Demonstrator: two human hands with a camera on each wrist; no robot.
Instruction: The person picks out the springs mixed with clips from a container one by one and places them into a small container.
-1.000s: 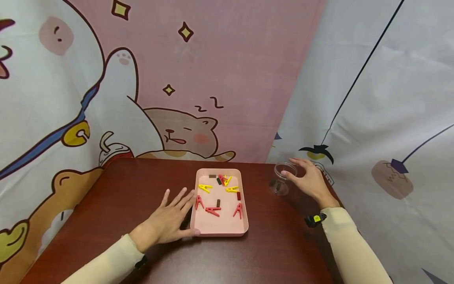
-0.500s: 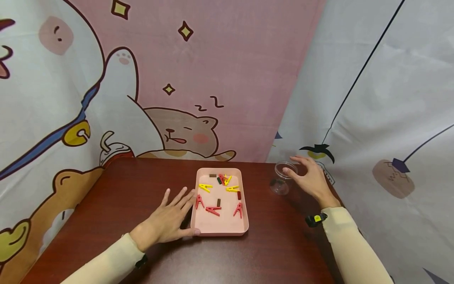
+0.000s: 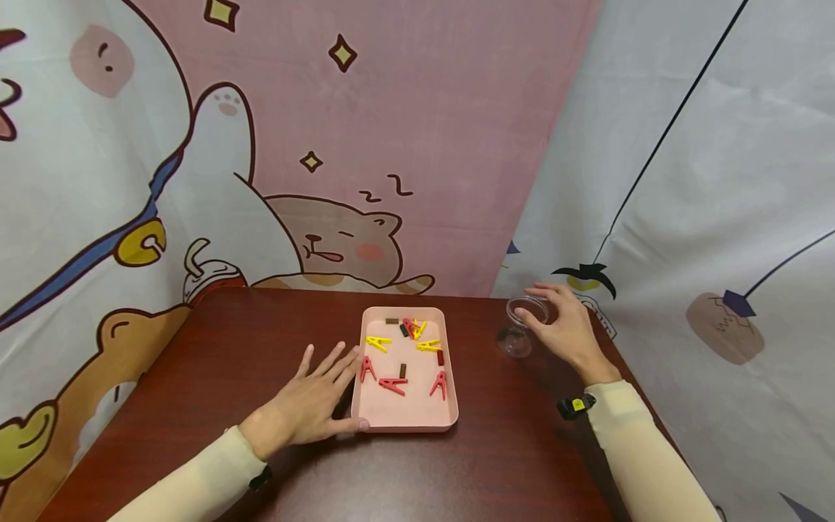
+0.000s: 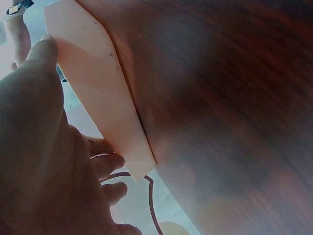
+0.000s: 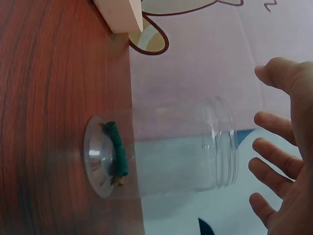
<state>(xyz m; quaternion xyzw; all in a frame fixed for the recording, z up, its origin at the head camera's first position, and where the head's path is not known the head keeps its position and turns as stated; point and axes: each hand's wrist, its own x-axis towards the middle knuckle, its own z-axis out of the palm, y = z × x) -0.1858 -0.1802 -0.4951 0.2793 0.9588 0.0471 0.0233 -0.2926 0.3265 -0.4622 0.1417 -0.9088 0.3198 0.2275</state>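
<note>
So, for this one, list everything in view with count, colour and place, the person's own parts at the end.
table: 1, reddish brown, in front of the person
printed backdrop: at least 1, pink, white and grey, behind the table
tray: 1, pink, on the table
yellow clips: 3, yellow, tray's far half
red clips: 4, red, one far, three nearer, in the tray
small blocks: 4, two brown, one dark green, one dark red, in the tray
jar: 1, clear, upright, right of the tray
small pieces: at least 2, green and brownish, jar's bottom
sleeves: 2, cream, forearms
wristbands: 2, black, wrists
left hand: 1, bare, touching tray's left edge
right hand: 1, bare, near jar's rim
</note>
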